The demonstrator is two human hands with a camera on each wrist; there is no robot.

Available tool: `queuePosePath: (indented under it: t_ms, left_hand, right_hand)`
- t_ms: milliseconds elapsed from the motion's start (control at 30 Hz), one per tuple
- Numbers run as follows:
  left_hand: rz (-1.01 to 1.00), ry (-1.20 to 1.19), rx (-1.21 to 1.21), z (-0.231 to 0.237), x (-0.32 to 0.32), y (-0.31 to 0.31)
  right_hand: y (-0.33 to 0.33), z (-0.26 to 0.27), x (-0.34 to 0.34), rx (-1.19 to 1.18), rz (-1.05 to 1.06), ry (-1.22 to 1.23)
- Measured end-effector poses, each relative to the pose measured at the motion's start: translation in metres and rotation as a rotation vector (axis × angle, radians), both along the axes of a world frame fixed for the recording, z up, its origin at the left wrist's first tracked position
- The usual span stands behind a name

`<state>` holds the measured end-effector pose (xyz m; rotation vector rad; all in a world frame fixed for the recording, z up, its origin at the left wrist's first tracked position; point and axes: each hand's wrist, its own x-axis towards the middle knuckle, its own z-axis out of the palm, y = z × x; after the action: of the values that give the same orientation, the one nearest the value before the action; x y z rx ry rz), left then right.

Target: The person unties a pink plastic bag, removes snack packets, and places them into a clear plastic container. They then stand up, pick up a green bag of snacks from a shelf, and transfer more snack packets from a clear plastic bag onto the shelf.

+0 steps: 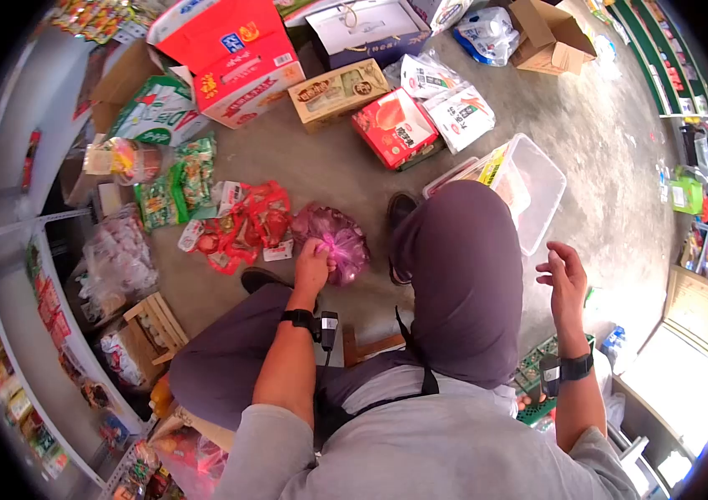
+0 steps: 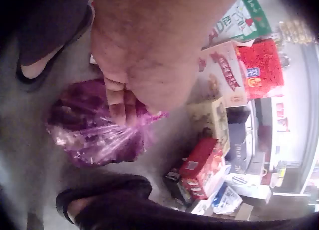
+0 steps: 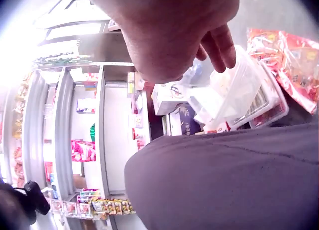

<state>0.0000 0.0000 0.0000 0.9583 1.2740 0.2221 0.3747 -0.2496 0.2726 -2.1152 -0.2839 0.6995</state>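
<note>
The left hand (image 1: 314,265) pinched the gathered neck of a purple bag (image 1: 348,248), its fingers curled into the twisted plastic. The bag was thin, glossy film, rounded below and creased in rays from the neck; its contents looked dark and lumpy, though glare on the film made them hard to name. It sat at the floor between the person's two dark shoes, just beside a heap of crinkled red packets (image 1: 246,227). The right hand (image 1: 567,287) hung in the air with fingers parted and loosely bent, near a stiff, see-through tub (image 1: 547,187) with rounded corners.

Farther out lay two shiny green packets (image 1: 162,198), one flat-sided red box (image 1: 396,127), one long tan box (image 1: 339,92) and two smooth white pouches (image 1: 461,119) that overlapped. One large red carton (image 1: 246,87) stood behind the green packets, and one slatted wooden crate (image 1: 156,327) was off to the person's left.

The floor (image 1: 612,150) was grey, smooth and mottled, brightly lit toward the right. Metal shelves (image 1: 58,308) stocked with colourful packs lined the left side of the room, and more shelving (image 1: 662,62) stood at the far right.
</note>
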Motion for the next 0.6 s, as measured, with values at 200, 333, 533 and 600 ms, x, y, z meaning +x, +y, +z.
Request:
queuePosePath:
  t_ms: [200, 333, 533, 600]
  left_hand:
    - [-0.111, 0.022, 0.403, 0.120, -0.040, -0.008]
    - [-0.216, -0.158, 0.514, 0.291, -0.049, -0.035]
    - [-0.205, -0.415, 0.799, 0.500, -0.072, -0.092]
    - [-0.210, -0.468, 0.927, 0.544, -0.076, -0.105]
  right_hand:
    - [0.012, 0.037, -0.036, 0.257, 0.160, -0.010]
    - [0.023, 0.088, -0.072, 0.469, 0.348, 0.036]
    - [0.029, 0.176, -0.141, 0.708, 0.791, -0.120]
    - [0.026, 0.204, -0.155, 0.769, 0.896, -0.149]
